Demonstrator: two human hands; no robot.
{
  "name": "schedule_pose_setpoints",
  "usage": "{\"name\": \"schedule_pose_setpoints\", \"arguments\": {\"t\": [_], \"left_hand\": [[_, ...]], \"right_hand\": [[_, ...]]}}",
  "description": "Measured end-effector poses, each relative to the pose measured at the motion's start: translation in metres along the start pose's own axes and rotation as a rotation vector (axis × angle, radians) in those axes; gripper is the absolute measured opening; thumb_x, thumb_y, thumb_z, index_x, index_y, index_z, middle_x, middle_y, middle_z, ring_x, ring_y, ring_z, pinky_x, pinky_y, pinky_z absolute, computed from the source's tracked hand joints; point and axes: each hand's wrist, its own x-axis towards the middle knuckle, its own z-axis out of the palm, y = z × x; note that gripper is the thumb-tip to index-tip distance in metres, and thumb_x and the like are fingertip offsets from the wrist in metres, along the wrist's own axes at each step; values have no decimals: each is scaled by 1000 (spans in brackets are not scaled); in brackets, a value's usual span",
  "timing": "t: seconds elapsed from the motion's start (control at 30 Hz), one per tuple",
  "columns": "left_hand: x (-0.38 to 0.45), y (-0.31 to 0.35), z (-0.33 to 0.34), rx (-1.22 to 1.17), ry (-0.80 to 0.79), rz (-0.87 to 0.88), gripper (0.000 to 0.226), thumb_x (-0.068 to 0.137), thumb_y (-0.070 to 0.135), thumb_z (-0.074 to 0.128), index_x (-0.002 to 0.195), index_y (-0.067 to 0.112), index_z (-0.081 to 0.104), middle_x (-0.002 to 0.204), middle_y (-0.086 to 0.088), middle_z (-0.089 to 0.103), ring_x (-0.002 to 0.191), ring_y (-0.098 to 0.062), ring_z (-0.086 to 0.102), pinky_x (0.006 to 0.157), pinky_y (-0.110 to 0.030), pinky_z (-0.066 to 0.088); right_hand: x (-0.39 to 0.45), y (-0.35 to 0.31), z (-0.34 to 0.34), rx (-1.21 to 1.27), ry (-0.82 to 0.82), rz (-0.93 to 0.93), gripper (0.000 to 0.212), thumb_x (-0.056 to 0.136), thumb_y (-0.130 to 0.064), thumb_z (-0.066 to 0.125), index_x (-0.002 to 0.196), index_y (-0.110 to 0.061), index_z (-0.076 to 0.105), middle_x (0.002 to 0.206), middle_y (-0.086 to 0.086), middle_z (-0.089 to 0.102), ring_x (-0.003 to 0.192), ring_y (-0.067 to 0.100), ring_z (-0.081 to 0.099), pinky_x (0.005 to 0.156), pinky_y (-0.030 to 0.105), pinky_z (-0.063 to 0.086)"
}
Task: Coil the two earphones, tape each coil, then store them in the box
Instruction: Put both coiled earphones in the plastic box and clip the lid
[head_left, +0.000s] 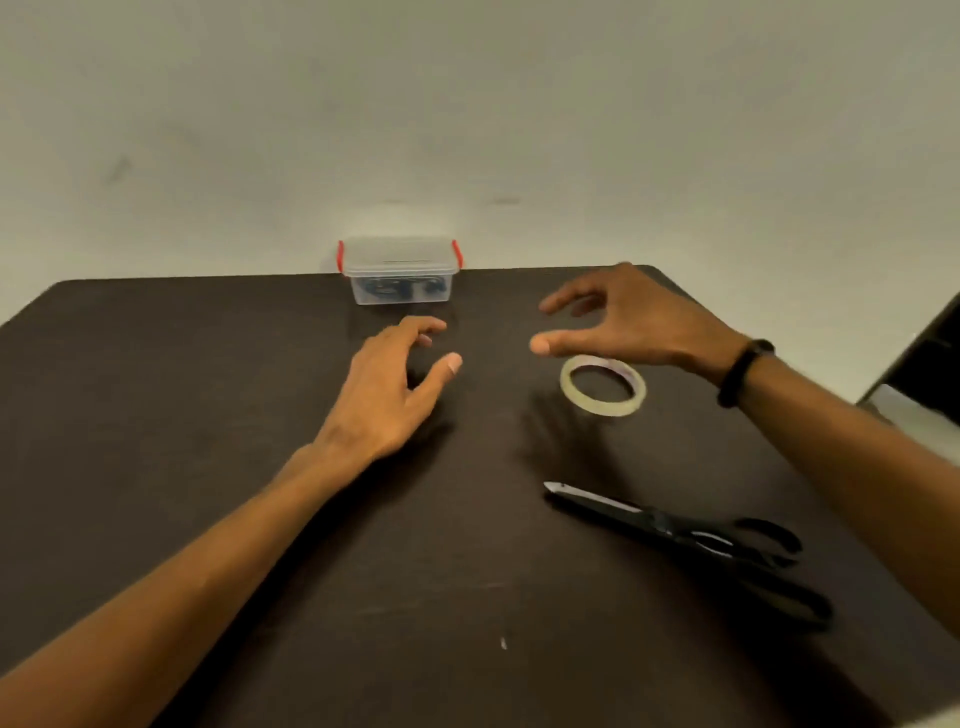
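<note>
Although its lid is on and both red latches look fastened, the clear plastic box (400, 270) at twelve o'clock, against the far edge of the dark surface (208, 415), shows something dark and tangled through its front wall. This is probably the earphones (397, 288), but the wall blurs the shapes too much to count them or to tell whether they are coiled or taped.

Nearer than the box, both hands hover apart from it and hold nothing. The left hand (387, 387) is at eleven o'clock from the centre, fingers loosely curled and thumb spread to the side. The right hand (623, 322) is at one o'clock, thumb and fingers spread in a wide C facing the left hand. A dark band circles the right wrist.

A roll of clear tape (602, 385) lies flat just under the right palm, and black scissors (691, 540) lie closed at four o'clock, tips pointing toward the centre.

The risks are few, by my reading. A careless sweep of the right arm could knock the tape roll away or drag the forearm across the scissor tips. If the latches are not fully snapped, lifting the box by its lid could spill the contents.

Whether either hand touches the surface cannot be told. A dark object at the right edge, at three o'clock, is cut off and unidentifiable.
</note>
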Motion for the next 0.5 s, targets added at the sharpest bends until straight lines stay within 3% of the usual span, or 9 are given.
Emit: {"name": "schedule_pose_setpoints", "arguments": {"t": [0.07,0.13,0.3,0.4,0.5], "left_hand": [[-25,21,1,-104,-9,-49,32,101,40,63,131,28,62,106,13,69,99,-2,66,90,-18,51],[-48,39,5,-107,-14,-96,28,100,38,64,126,28,65,102,16,71,95,-3,65,90,-20,51],[-96,74,21,34,-220,49,45,94,59,62,134,39,63,131,21,58,130,-4,43,112,-25,34],[-109,85,24,156,-334,183,60,94,66,55,149,44,46,145,19,45,139,-2,31,119,-28,27],[-114,96,29,230,-345,282,58,101,59,48,155,43,39,153,18,41,145,-5,28,123,-34,26]], "right_hand": [[-37,22,-13,-63,-62,63,58,71,-57,89,120,-30,75,137,-9,65,126,11,61,105,29,46],[-58,41,-14,-184,-104,106,54,73,-50,91,121,-32,74,145,-3,57,134,15,54,109,29,39],[-70,62,5,-292,-88,107,33,90,-27,80,121,-34,73,153,8,43,143,32,41,119,45,34],[-70,68,15,-290,13,65,22,92,-19,77,113,-27,76,142,6,49,134,30,45,112,39,37],[-70,71,23,-267,42,20,19,95,-15,73,111,-24,76,138,4,54,129,28,51,110,37,43]]}}
